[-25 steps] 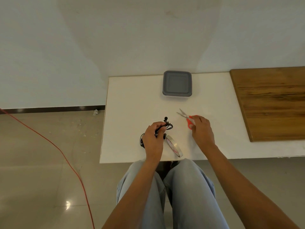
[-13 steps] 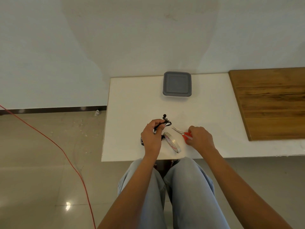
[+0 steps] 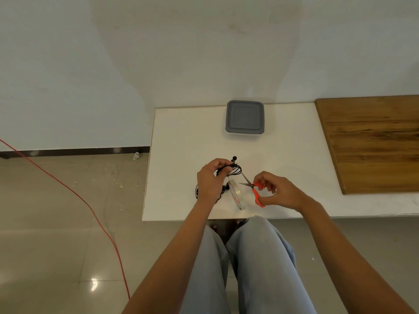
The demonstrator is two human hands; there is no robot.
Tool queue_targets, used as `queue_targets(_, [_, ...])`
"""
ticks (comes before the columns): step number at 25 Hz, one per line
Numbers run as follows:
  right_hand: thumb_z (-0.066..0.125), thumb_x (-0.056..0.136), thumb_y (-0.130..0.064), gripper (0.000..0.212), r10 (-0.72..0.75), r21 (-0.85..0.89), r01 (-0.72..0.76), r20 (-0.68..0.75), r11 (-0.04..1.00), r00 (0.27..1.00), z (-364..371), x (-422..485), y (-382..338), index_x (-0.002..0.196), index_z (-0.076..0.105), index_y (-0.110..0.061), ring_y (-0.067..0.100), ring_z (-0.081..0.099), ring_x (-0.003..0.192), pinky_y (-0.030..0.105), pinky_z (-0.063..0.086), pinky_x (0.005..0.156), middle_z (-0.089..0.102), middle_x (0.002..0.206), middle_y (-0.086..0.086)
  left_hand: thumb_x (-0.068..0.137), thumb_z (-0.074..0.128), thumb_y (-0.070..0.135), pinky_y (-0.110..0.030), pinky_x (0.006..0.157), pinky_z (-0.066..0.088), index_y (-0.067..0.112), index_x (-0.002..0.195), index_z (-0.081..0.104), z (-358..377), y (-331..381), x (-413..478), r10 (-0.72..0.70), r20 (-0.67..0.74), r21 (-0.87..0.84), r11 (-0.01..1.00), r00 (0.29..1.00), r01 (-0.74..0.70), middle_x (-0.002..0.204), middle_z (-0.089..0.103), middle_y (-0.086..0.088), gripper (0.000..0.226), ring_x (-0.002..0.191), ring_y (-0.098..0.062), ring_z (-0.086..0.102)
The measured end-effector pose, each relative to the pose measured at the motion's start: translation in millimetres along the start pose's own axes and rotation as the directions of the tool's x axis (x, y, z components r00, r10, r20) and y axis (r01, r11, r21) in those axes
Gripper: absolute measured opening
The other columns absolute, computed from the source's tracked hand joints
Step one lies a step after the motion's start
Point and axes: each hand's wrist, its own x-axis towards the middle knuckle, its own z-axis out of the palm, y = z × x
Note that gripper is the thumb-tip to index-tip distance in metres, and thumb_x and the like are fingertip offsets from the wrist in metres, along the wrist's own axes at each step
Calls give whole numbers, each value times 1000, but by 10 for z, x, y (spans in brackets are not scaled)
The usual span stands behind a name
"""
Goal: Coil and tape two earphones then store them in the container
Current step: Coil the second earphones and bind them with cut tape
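Note:
My left hand grips a coiled black earphone just above the white table. A second black earphone lies under that hand, mostly hidden. A roll of clear tape stands on edge between my hands. My right hand holds red-handled scissors, blades parted and pointing left toward the coil and the tape. A grey lidded container, shut, sits at the table's far edge.
A brown wooden board covers the table's right part. A red cable runs across the floor on the left. My knees in light jeans are under the table's front edge.
My right hand picked the scissors up from the table, carried them left toward the tape and coil, and parted the blades. My left hand kept holding the coiled earphone.

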Motion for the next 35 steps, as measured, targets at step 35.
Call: queue_targets(35, [76, 76, -12, 23, 13, -182, -9, 24, 983, 1000, -310, 358, -260, 97, 70, -20, 11, 55, 70, 19, 44, 64, 68, 83, -1, 87, 67, 18, -48, 113, 31, 25, 91, 72, -93, 172, 54, 70, -66, -56, 996, 995, -74, 87, 74, 16, 9, 85, -1, 67])
